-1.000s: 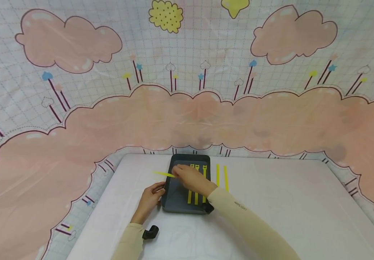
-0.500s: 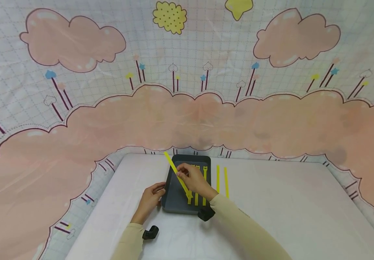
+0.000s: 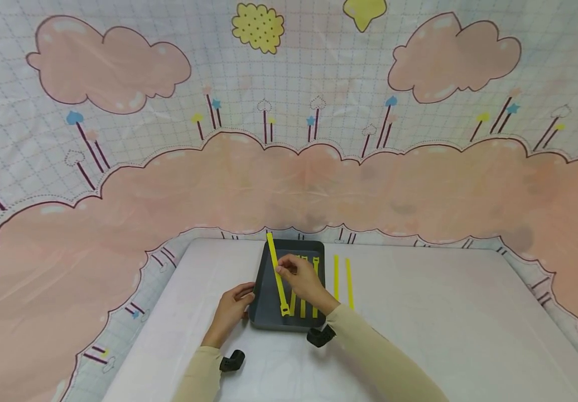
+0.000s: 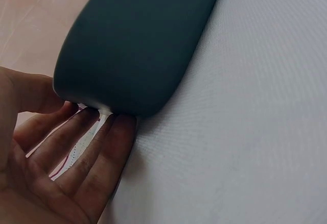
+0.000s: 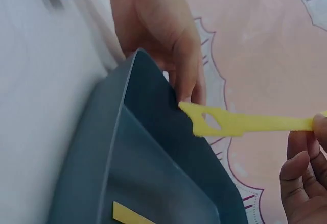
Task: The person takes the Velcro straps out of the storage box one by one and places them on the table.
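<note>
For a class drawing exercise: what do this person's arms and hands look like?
The left sleeve and right sleeve are pale beige and reach the wrists. A stubby black device sits at the left wrist, another at the right. The left hand and right hand wear no gloves; no cables show.

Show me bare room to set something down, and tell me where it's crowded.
The widest bare patch is the white table right of the two loose yellow strips. Another lies between the left hand and the table's left edge. Crowded: the right half of the tray, three strips partly under the right hand.
</note>
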Tool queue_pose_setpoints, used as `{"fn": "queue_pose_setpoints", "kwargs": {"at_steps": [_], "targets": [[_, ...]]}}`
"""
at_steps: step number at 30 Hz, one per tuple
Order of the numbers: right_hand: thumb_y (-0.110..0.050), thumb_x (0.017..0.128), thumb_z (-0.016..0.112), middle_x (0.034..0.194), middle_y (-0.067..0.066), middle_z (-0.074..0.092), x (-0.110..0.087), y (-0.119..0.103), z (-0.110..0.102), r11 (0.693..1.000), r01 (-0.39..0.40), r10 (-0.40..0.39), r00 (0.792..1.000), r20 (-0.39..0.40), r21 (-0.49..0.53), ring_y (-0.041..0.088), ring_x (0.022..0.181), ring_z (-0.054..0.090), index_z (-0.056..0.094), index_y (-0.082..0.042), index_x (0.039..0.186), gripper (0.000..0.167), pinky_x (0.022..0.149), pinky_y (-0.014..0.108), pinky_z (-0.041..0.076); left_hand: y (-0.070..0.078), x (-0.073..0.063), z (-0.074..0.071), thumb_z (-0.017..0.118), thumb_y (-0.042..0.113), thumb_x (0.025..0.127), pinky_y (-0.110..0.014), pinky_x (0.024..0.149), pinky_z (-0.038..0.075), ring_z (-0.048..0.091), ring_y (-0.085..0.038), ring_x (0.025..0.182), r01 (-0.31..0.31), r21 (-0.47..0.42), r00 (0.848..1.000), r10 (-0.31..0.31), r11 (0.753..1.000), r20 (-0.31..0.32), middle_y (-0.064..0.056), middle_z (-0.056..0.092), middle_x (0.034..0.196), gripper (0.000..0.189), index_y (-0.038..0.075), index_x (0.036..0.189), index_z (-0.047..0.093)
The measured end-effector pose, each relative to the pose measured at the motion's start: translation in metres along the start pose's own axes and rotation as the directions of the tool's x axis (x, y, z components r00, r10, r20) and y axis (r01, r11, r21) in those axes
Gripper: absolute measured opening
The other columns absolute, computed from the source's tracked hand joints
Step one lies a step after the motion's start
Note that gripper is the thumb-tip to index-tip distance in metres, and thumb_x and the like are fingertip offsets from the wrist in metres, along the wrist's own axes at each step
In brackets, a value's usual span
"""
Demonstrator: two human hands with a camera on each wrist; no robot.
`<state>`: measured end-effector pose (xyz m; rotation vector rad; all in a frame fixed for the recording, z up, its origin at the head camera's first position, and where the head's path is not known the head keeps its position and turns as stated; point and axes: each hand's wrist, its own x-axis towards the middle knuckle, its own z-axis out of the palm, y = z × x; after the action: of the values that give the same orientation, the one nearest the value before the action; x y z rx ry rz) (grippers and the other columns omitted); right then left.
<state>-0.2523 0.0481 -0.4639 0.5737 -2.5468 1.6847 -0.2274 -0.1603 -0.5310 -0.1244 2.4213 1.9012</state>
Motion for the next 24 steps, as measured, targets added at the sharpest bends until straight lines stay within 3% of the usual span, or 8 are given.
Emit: {"fn": "queue_pose_setpoints", "kwargs": {"at_steps": [4, 7, 12, 18, 24], "targets": [[-0.021, 0.098, 0.060, 0.096, 0.009, 0.067, -0.002, 0.001, 0.000, 0.998, -0.037, 0.037, 0.999, 0.002, 0.059, 0.030, 0.087, 0.064, 0.065, -0.008, 0.107, 0.017, 0.069, 0.023, 0.050, 0.001, -0.001, 0.000, 0.059, 0.011, 0.096, -0.031, 0.071, 0.056, 0.062, -0.029, 0.118, 0.005, 0.000, 1.000, -0.005, 1.000, -0.004, -0.019, 0.062, 0.133, 0.036, 0.007, 0.133, 0.061], [-0.020, 0.098, 0.061, 0.095, 0.010, 0.066, -0.005, 0.000, -0.001, 0.993, -0.063, 0.063, 0.998, -0.001, 0.104, 0.038, 0.089, 0.062, 0.065, -0.007, 0.107, 0.016, 0.069, 0.027, 0.052, 0.002, -0.001, 0.000, 0.058, 0.011, 0.097, -0.030, 0.071, 0.055, 0.062, -0.029, 0.117, 0.003, 0.000, 1.000, -0.003, 1.000, -0.001, -0.019, 0.062, 0.133, 0.037, 0.007, 0.133, 0.060], [-0.018, 0.097, 0.062, 0.092, 0.008, 0.065, -0.009, -0.001, -0.004, 0.983, -0.084, 0.087, 0.996, -0.014, 0.164, 0.033, 0.084, 0.061, 0.065, -0.006, 0.106, 0.015, 0.072, 0.041, 0.055, 0.002, -0.002, 0.000, 0.058, 0.010, 0.096, -0.029, 0.067, 0.055, 0.063, -0.028, 0.115, -0.004, -0.009, 1.000, 0.004, 1.000, -0.005, -0.019, 0.063, 0.132, 0.036, 0.006, 0.132, 0.061], [-0.016, 0.096, 0.064, 0.090, 0.008, 0.064, -0.012, 0.001, -0.012, 0.964, -0.115, 0.131, 0.990, -0.052, 0.238, 0.023, 0.076, 0.058, 0.065, -0.002, 0.107, 0.019, 0.065, 0.025, 0.048, 0.002, -0.001, 0.000, 0.059, 0.009, 0.096, -0.028, 0.065, 0.054, 0.064, -0.027, 0.112, -0.007, -0.024, 1.000, 0.007, 1.000, -0.003, -0.021, 0.062, 0.132, 0.036, 0.004, 0.132, 0.061], [-0.015, 0.095, 0.064, 0.085, 0.003, 0.063, -0.013, 0.009, -0.022, 0.950, -0.141, 0.167, 0.983, -0.072, 0.278, 0.021, 0.074, 0.056, 0.065, -0.001, 0.108, 0.019, 0.064, 0.025, 0.048, 0.003, -0.002, 0.000, 0.059, 0.009, 0.096, -0.028, 0.063, 0.053, 0.063, -0.028, 0.114, -0.012, -0.016, 1.000, 0.012, 1.000, 0.000, -0.021, 0.062, 0.133, 0.037, 0.004, 0.132, 0.060]]}}
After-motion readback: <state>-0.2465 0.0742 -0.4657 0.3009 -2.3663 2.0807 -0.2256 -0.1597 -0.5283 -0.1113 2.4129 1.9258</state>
